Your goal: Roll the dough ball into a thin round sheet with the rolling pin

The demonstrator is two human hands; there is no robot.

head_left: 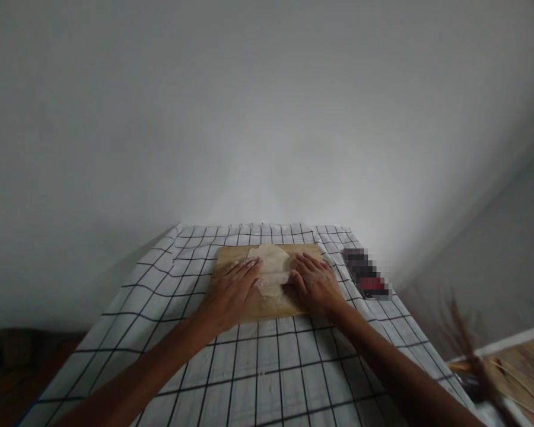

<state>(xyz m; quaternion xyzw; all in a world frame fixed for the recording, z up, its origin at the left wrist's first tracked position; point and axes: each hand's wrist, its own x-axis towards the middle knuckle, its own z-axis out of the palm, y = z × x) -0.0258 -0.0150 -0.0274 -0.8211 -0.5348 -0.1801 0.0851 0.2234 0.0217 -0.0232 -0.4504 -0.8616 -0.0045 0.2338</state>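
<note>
The left hand (231, 289) and right hand (317, 284) lie with fingers (246, 266) outstretched beside flattened dough (270, 258) on a wooden board (271, 309), whether gripping anything unclear.

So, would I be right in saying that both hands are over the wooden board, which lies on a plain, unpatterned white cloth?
Not quite: in the head view, the white cloth has a grid of dark lines. The left hand and right hand are indeed over the wooden board, which lies on it.
</note>
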